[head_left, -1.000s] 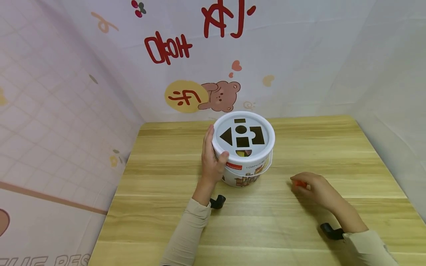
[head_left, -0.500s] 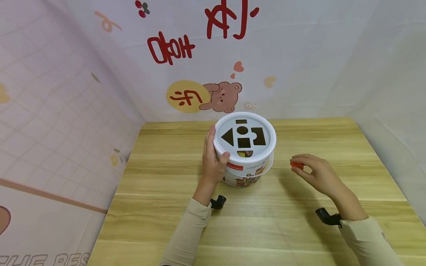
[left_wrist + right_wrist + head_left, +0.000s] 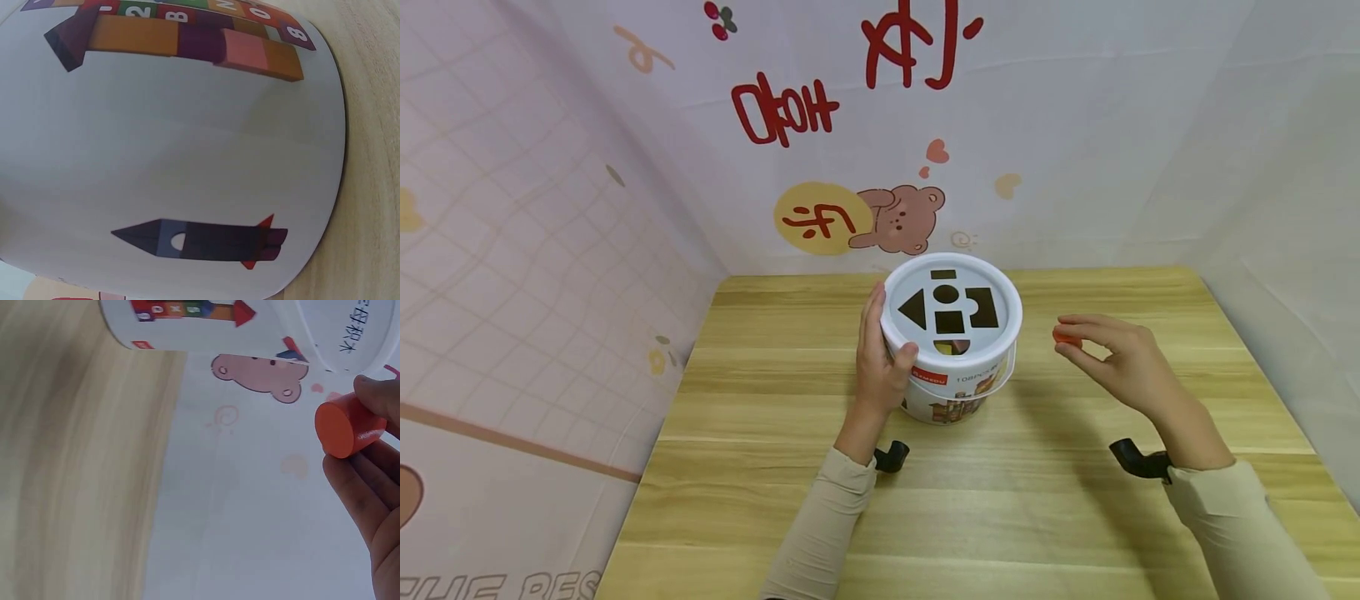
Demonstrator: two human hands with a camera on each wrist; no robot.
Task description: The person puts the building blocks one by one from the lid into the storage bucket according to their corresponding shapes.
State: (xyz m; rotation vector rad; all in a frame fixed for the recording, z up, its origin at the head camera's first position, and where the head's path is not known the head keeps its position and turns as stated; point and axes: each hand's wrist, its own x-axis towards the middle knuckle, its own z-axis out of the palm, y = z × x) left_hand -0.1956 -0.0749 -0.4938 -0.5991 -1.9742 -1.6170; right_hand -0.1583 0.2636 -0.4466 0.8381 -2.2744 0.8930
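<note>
A white bucket [image 3: 951, 392] with a shape-sorter lid [image 3: 925, 333] stands on the wooden table. The lid has triangle, round, square and other cut-outs, and bits of coloured blocks show through the half-round one. My left hand [image 3: 882, 367] grips the bucket's near left side, thumb at the rim and fingers along the wall. To the right of the bucket, my right hand [image 3: 1116, 358] is raised above the table. Between its thumb and fingers it pinches a red-orange cylinder block [image 3: 349, 426], one flat end facing the right wrist camera.
A thin white handle [image 3: 1009, 367] hangs down the bucket's right side. Behind the table [image 3: 760, 375] rises a printed white cloth backdrop [image 3: 1075, 125], with more cloth at both sides. Black wrist mounts [image 3: 1138, 458] stick out below the hands.
My right hand has lifted the red-orange cylinder block off the table area and moved it up and farther back, level with the lid. The left hand keeps its hold on the bucket.
</note>
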